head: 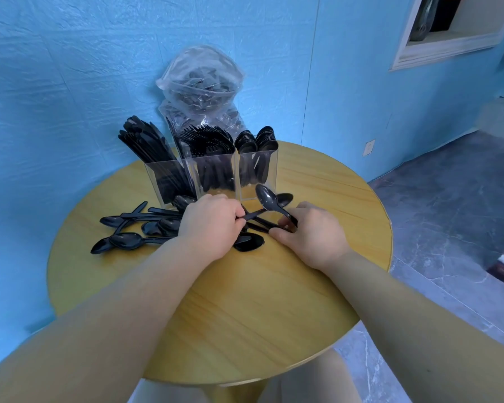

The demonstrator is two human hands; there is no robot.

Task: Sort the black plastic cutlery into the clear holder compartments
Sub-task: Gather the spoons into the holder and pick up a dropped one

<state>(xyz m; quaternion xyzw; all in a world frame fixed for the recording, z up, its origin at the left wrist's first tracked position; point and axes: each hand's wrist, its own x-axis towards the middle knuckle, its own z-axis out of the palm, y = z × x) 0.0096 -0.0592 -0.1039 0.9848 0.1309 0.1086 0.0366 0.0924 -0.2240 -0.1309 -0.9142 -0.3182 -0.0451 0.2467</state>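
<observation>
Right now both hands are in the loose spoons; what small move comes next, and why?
Probably lift the raised spoon that the right hand holds by its handle and drop it into the right compartment of the clear holder, since that section already holds spoons. The left hand grips another handle and could follow.

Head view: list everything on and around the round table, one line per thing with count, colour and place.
table: one, round, yellow wood, centre.
clear holder: one, three compartments, back of table.
knives: many, black, left compartment.
forks: many, black, middle compartment.
stored spoons: many, black, right compartment.
loose spoons: about a dozen, black, on table left and under the hands.
plastic bags: at least two, clear, behind holder.
wall outlet: one, white, blue wall.
left hand: grips spoon handles.
right hand: holds a raised spoon.
</observation>
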